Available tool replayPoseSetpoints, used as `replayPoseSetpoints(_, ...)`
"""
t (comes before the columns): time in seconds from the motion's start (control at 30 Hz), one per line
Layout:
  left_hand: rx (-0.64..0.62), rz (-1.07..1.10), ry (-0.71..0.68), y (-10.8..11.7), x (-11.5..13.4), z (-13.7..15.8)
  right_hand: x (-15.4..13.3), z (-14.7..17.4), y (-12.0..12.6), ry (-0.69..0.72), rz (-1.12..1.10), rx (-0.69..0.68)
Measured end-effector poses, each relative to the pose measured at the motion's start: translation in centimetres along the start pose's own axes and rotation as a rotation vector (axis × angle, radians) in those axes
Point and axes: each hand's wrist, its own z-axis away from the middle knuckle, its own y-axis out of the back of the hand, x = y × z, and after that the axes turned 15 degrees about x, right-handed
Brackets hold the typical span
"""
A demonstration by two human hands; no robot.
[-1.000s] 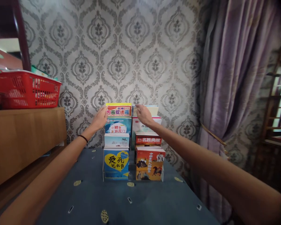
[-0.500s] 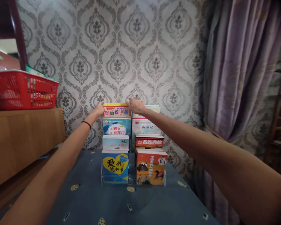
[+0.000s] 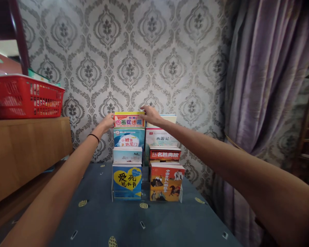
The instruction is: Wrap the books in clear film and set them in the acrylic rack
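Observation:
At the back left of a clear tiered rack [image 3: 181, 197], a picture book with a yellow top edge and red cover [image 3: 129, 121] stands upright. My left hand [image 3: 108, 121] is closed on its left edge, with a dark band round the wrist. My right hand [image 3: 150, 115] grips its upper right corner, thumb and fingers partly hidden. In front of it on lower tiers are a blue carp-picture book [image 3: 129, 138], a pale blue book [image 3: 127, 155] and a blue book with a yellow heart [image 3: 127, 181]. The right column holds a pale green book [image 3: 159, 138], a red-and-black book [image 3: 165, 155] and an orange book [image 3: 167, 181].
A dark blue patterned cloth [image 3: 118, 219] covers the table under the rack. To the left, a red plastic basket [image 3: 43, 97] stands on a wooden cabinet [image 3: 28, 151]. Patterned wallpaper [image 3: 128, 51] rises behind, and a purple curtain [image 3: 260, 75] hangs on the right.
My right hand has shifted slightly, its fingers now nearer the book's right corner. My left hand stays at the left edge. The view has moved very little.

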Motion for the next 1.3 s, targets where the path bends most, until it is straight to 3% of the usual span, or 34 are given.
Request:
replayPoseSetpoints(0.53,-0.068,0.085,0.077,0.6,0.3,0.8,0.6,0.3,-0.5,0.04,0.027,0.017)
replayPoseSetpoints(0.97,-0.168,0.161,0.164,1.5,-3.0,1.9,-0.6,0.9,-0.1,0.024,0.127,-0.024)
replayPoseSetpoints(1.3,-0.103,0.278,0.191,1.8,-4.6,1.1,-1.5,1.1,0.3,0.021,0.239,-0.081)
